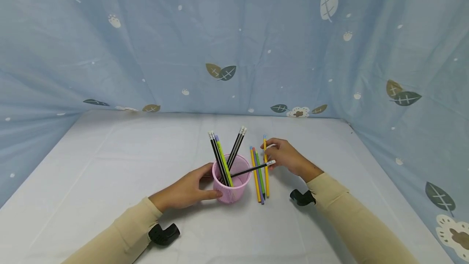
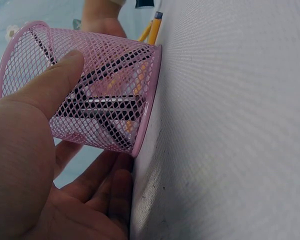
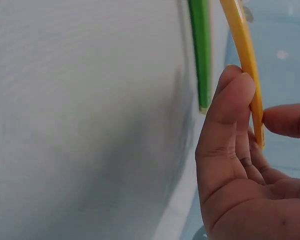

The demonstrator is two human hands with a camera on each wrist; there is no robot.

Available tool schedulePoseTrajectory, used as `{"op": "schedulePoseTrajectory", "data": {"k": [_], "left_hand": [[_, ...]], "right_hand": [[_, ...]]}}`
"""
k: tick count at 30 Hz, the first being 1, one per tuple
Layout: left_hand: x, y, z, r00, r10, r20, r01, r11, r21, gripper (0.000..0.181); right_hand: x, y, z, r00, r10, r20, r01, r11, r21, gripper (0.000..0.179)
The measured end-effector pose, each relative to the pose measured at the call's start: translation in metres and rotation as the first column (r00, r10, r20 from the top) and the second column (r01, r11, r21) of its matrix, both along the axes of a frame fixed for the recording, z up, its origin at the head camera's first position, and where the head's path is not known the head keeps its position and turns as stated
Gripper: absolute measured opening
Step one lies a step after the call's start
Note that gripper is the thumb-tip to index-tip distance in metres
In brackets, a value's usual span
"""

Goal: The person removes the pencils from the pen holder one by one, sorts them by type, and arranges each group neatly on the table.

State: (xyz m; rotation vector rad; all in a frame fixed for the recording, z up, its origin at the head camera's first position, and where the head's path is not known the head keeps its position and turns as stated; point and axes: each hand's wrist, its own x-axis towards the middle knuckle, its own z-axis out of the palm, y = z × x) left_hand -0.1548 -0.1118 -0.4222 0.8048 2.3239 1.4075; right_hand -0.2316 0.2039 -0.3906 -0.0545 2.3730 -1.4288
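A pink mesh pencil cup [image 1: 230, 195] stands upright on the table, and my left hand [image 1: 188, 188] holds it from the left, thumb across the near side in the left wrist view. Inside lean several black pencils [image 1: 214, 152] with white erasers and a lime-green pencil [image 1: 224, 161]. One black pencil [image 1: 253, 168] tilts far out over the right rim. To the right, my right hand [image 1: 287, 158] pinches a yellow pencil [image 3: 246, 47] between thumb and fingers. Beside it lie another yellow pencil [image 1: 258, 192], a green pencil [image 1: 259, 172] and a purple pencil [image 1: 262, 199].
A white cloth covers the table [image 1: 110, 166]. Behind and at the sides hangs a blue curtain [image 1: 165, 31] with leaf prints. Black wrist devices [image 1: 164, 234] sit by both beige sleeves [image 1: 351, 211].
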Motion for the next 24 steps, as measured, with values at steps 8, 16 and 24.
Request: {"op": "schedulePoseTrajectory", "data": {"k": [8,16,24], "left_hand": [[0.0,0.0,-0.001,1.0,-0.004,0.003,0.004,1.0,0.01,0.072],[0.0,0.0,0.0,1.0,0.0,0.006,0.0,1.0,0.002,0.075],[0.0,0.0,0.0,1.0,-0.001,0.008,0.001,1.0,0.001,0.075]], "right_hand": [[-0.001,-0.001,-0.006,0.999,0.024,0.022,-0.024,1.0,0.002,0.039],[-0.005,-0.004,-0.011,0.997,0.046,0.06,-0.047,0.999,0.019,0.042],[-0.005,-0.009,-0.012,0.998,0.024,0.055,-0.029,0.995,0.094,0.046]]}}
